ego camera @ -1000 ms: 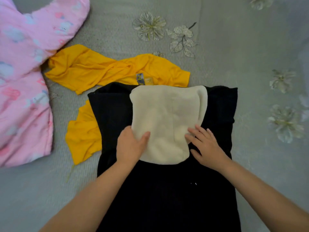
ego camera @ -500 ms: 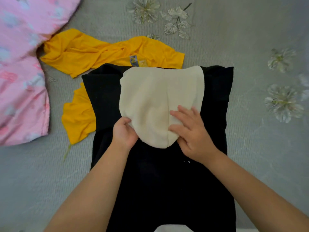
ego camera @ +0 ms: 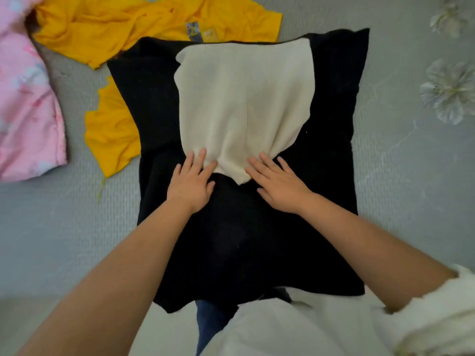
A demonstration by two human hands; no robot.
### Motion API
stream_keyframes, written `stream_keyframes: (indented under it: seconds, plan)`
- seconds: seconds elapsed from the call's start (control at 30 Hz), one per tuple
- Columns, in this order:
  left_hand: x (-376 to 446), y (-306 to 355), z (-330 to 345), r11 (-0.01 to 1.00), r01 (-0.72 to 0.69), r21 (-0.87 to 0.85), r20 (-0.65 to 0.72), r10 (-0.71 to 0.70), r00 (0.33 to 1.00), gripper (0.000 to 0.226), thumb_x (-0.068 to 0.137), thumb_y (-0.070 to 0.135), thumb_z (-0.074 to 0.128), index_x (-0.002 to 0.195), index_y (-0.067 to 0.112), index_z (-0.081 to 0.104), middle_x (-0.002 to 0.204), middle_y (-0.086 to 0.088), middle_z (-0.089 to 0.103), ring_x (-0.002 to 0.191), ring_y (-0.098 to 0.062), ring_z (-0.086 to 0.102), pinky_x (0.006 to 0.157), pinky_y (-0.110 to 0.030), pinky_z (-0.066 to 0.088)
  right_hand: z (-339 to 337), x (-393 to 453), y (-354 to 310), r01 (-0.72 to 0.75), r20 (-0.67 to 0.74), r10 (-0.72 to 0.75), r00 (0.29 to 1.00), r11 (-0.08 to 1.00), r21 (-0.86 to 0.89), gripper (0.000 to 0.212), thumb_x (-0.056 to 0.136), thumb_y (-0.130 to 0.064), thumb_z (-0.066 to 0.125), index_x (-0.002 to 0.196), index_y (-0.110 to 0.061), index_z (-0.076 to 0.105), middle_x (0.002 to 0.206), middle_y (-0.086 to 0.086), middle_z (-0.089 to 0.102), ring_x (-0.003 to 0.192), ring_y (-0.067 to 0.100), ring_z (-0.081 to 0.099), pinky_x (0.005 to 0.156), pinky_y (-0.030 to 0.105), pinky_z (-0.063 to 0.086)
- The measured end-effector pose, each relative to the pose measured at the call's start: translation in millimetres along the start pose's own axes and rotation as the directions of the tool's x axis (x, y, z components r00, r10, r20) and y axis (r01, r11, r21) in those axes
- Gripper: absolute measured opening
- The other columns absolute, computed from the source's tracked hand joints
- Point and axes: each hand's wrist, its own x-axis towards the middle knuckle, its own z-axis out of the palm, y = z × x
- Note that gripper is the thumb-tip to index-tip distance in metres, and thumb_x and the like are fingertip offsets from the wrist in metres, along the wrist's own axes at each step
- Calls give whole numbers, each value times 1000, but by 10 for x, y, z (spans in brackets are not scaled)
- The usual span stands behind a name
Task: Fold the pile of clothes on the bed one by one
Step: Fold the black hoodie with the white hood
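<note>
Black garment (ego camera: pixel 257 227) spread flat under both hands, cream panel (ego camera: pixel 244 98) just beyond fingertips. Left hand (ego camera: pixel 191 183), right hand (ego camera: pixel 279 187): fingers straight, palms down, side by side, pressing (likely smoothing before fold). Yellow garment (ego camera: pixel 110 129) left of left hand, unfolded.

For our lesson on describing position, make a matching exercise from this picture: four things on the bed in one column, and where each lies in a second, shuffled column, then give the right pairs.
Column one
1. cream garment
2. yellow garment
3. pink garment
4. hands: left hand, right hand

Column two
A. at the left edge of the picture, on the grey bedspread
B. flat on the near end of the cream garment, fingers spread
C. spread on top of the black garment
D. crumpled, partly tucked under the black garment's far left side

Pairs: 1-C, 2-D, 3-A, 4-B
</note>
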Motion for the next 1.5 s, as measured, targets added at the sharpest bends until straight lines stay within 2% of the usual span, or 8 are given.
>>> stream_keyframes:
  seconds: [0.3,0.53,0.63,0.7,0.83,1.13,1.33,1.5]
  plan:
    - [-890,268,479,944,-309,-113,-394,243,886,45,87,18,56,125,-4,50,136,-23,45,129,-40,37,104,-52,28,664,-1340,-427,-100,-295,99,950,995,12,45,89,-32,43,120,-2,58,128,22,54,117,43,50,91,62,37]
    - [-1827,387,1486,950,-291,114,-115,304,946,90,63,52,76,132,4,45,143,-14,34,128,-39,39,101,-55,29,1254,-2036,-627,-209,-143,182,973,958,-199,97,44,-28,90,129,-14,45,128,23,53,114,39,54,87,62,40]
    - [-1809,333,1757,985,-124,119,-131,139,982,90,86,52,49,137,21,-19,141,-2,-30,141,-29,-10,113,-47,-4,1351,-2026,-397,-351,-105,335,936,896,-270,115,74,-15,71,138,-29,-24,151,18,-14,141,33,12,109,55,12]
    - [-1762,308,1784,981,-137,135,-191,161,968,83,89,30,54,136,25,-15,151,-4,-14,142,-29,-4,113,-48,1,1403,-2003,-245,-370,-40,378,925,872,-321,102,89,-9,49,117,-26,-48,146,11,-35,141,31,-13,113,49,-1]
    - [-1710,301,1666,977,-207,50,-273,213,938,75,68,-17,60,135,10,42,144,-17,35,134,-36,30,105,-51,26,1308,-2043,-126,-292,35,308,951,927,-234,81,90,-2,39,140,-19,-22,153,10,-17,142,26,-9,115,37,4]
    - [-1882,197,1402,991,-119,68,-14,120,993,71,88,-3,38,147,22,6,155,1,0,143,-15,2,113,-26,5,965,-2453,177,-195,5,206,979,932,-307,70,91,-7,39,147,-21,-1,154,-8,-2,143,17,-4,113,43,-6]
    - [-2004,973,1643,981,-132,143,-234,164,958,97,45,39,88,125,-2,52,132,-24,49,121,-38,48,92,-55,41,1099,-2344,122,6,-314,-118,942,941,-337,50,50,-13,87,95,-2,71,100,15,71,91,31,68,75,58,49]
    - [-1692,1599,1823,999,31,-22,-283,-36,959,89,90,45,48,141,12,-18,147,-1,-24,138,-24,-22,110,-43,-15,958,-2495,241,116,-471,-225,853,961,-250,40,76,-12,40,98,8,67,102,21,68,94,39,65,79,64,42]
